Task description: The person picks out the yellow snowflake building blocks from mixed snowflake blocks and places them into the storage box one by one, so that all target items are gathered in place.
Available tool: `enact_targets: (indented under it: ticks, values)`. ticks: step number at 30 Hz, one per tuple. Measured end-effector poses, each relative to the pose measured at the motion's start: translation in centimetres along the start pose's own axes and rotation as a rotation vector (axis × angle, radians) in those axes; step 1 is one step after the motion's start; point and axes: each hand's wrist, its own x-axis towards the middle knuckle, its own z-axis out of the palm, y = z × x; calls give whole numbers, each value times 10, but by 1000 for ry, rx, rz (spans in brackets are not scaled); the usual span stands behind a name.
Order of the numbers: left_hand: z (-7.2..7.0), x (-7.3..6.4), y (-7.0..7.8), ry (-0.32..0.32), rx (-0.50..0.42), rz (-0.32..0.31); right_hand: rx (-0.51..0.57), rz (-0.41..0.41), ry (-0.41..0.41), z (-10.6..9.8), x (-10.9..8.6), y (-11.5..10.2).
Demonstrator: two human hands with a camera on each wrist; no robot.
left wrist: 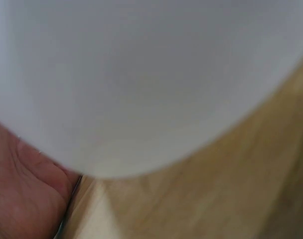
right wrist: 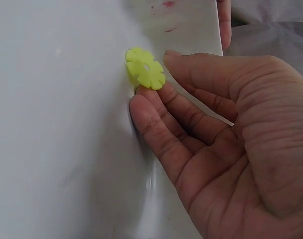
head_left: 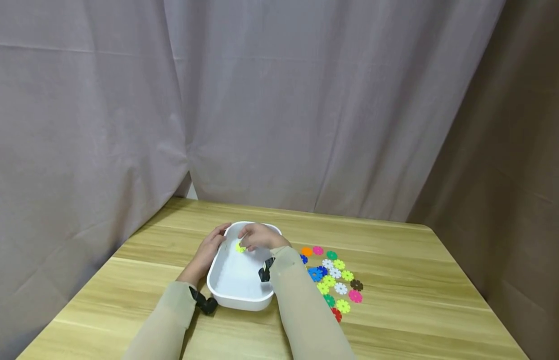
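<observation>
A white plastic tray stands on the wooden table. The left hand holds its left side near the far corner, and fingers show outside the wall in the right wrist view. Over the tray's inside is the right hand, with thumb and fingers spread a little apart. A yellow flower-shaped plastic disc lies at its fingertips, tilted, near the tray's inner surface. The thumb is apart from the disc. In the left wrist view the tray's blurred outer wall covers much of the left hand.
Several flower-shaped discs in mixed colours, among them a pink disc and a brown disc, lie on the table to the tray's right. The right forearm partly covers this group. Grey curtains hang behind the table.
</observation>
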Motion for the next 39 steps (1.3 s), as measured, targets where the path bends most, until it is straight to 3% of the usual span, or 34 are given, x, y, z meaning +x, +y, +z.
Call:
enact_targets:
  ticks: [8,16,23,30,35,39]
  values:
    - [-3,-4,3,1,26,-16,-30,6,9,2,2,-1]
    - [-6,-7,1,12,-4,1,-88,-27,42,3,7,-3]
    - [-3,-8,0,21,13,-15,58,-86,42,2,8,2]
    - [8,-5,-4,6,35,2,27,-144,80,-12,-20,-1]
    - [10,-3,0,28,69,40,-30,-216,146,-25,-42,-21]
    - [8,-4,2,38,101,46,-67,-292,152,-30,-57,-43]
